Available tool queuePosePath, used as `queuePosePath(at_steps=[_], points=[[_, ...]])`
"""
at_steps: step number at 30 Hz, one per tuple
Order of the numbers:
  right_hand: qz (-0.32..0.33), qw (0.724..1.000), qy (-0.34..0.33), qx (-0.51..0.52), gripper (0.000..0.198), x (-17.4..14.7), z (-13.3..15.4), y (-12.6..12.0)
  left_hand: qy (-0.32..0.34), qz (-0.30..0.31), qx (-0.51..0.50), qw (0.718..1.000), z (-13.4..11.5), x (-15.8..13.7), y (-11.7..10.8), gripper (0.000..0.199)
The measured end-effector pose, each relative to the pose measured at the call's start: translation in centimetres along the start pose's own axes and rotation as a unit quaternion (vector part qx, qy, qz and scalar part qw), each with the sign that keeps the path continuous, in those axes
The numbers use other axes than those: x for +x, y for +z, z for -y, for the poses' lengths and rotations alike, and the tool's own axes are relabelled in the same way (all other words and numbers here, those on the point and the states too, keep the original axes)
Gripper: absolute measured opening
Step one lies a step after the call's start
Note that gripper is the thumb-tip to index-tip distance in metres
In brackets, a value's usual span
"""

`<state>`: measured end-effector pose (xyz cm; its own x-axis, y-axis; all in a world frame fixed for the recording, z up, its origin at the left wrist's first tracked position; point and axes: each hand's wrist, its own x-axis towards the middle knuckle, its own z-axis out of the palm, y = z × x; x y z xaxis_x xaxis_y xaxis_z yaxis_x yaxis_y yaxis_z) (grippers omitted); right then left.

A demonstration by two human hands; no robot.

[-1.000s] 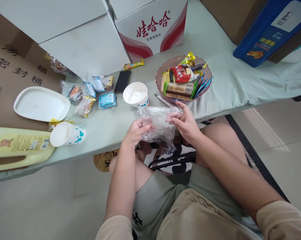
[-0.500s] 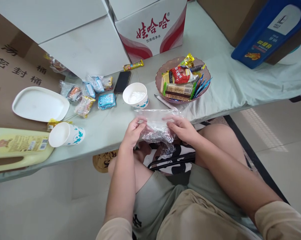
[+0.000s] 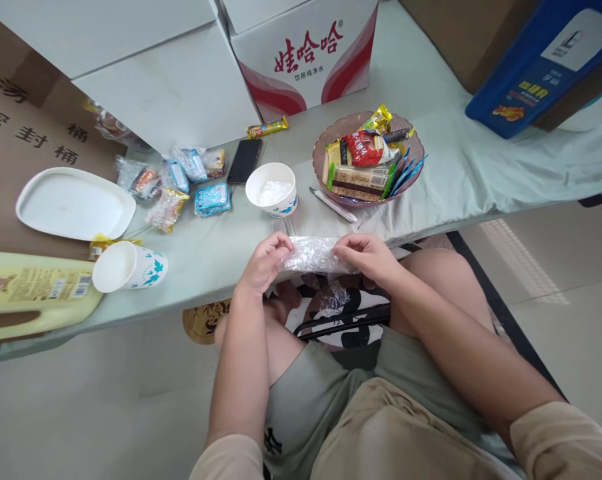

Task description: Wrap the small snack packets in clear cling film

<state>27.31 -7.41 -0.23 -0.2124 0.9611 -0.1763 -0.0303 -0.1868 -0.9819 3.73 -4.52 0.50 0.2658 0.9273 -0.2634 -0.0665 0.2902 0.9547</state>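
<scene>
Between our pinched fingertips (image 3: 285,247), we hold clear plastic film (image 3: 315,255) by both ends, its long axis running from left hand (image 3: 263,263) to right hand (image 3: 369,257), neither nearer; a paper cup (image 3: 283,206) stands beyond our fingers.

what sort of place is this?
Possibly a break area doubling as storage: there's a pink bowl of wrapped snacks, a paper cup and a drinking-water carton.

A blue container (image 3: 541,70) was at the frame's upper right, a red-lettered white carton (image 3: 308,73) at top centre, and a pale yellow jug (image 3: 35,283) at far left.
</scene>
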Motion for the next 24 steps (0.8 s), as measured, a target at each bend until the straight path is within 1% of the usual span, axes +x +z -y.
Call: queuePosePath(at_steps=[1, 2, 5, 6, 7, 9, 10, 12, 13, 14, 16, 17, 19, 21, 22, 24], points=[[-0.004, 1.000, 0.001, -0.023, 0.022, 0.0, -0.2, 0.1, -0.005, -0.001, 0.017, 1.000, 0.2, 0.1, 0.0, 0.035], [-0.014, 1.000, -0.002, -0.025, 0.023, 0.1, -0.4, 0.1, -0.007, -0.005, 0.028, 1.000, 0.3, 0.1, 0.0, 0.039], [-0.058, 0.998, -0.009, 0.031, 0.055, 0.6, -1.0, 0.2, -0.003, -0.025, 0.032, 0.999, 0.8, 0.4, 0.0, 0.052], [-0.075, 0.996, -0.007, 0.055, 0.060, 0.7, -1.2, 0.1, 0.004, -0.035, 0.028, 0.999, 0.8, 0.6, -0.1, 0.055], [-0.093, 0.993, -0.006, 0.072, 0.059, 0.9, -1.3, 0.1, 0.016, -0.047, 0.023, 0.999, 0.9, 0.7, -0.2, 0.058], [-0.136, 0.987, -0.017, 0.079, 0.042, 1.0, -1.4, 0.1, 0.059, -0.086, 0.015, 0.994, 1.0, 0.9, -0.3, 0.060], [-0.158, 0.985, -0.028, 0.068, 0.033, 0.9, -1.3, 0.1, 0.083, -0.115, 0.015, 0.990, 1.0, 1.0, -0.4, 0.057], [-0.189, 0.981, -0.047, 0.024, 0.022, 0.6, -1.1, 0.1, 0.112, -0.159, 0.023, 0.981, 1.0, 1.0, -0.4, 0.045], [-0.198, 0.978, -0.064, -0.005, 0.019, 0.5, -0.9, 0.1, 0.111, -0.162, 0.031, 0.980, 1.1, 1.0, -0.3, 0.040], [-0.201, 0.975, -0.089, -0.035, 0.016, 0.3, -0.8, 0.1, 0.100, -0.148, 0.040, 0.983, 1.2, 0.9, -0.1, 0.037], [-0.189, 0.964, -0.162, -0.090, 0.010, -0.1, -0.8, 0.3, 0.069, -0.090, 0.056, 0.992, 1.5, 0.6, 0.4, 0.035], [-0.171, 0.958, -0.201, -0.111, 0.008, -0.2, -0.8, 0.4, 0.061, -0.061, 0.059, 0.995, 1.7, 0.5, 0.8, 0.037], [-0.110, 0.951, -0.255, -0.138, 0.008, -0.3, -1.0, 0.7, 0.067, -0.018, 0.052, 0.996, 2.1, 0.5, 1.6, 0.050], [-0.036, 0.951, -0.267, -0.149, 0.010, -0.4, -1.2, 1.1, 0.085, 0.013, 0.041, 0.995, 2.5, 0.5, 2.4, 0.069], [-0.004, 0.953, -0.263, -0.151, 0.009, -0.5, -1.2, 1.3, 0.092, 0.028, 0.040, 0.995, 2.6, 0.5, 2.7, 0.075], [0.039, 0.957, -0.244, -0.149, 0.005, -0.5, -1.2, 1.6, 0.093, 0.047, 0.052, 0.993, 2.7, 0.5, 3.1, 0.077]])
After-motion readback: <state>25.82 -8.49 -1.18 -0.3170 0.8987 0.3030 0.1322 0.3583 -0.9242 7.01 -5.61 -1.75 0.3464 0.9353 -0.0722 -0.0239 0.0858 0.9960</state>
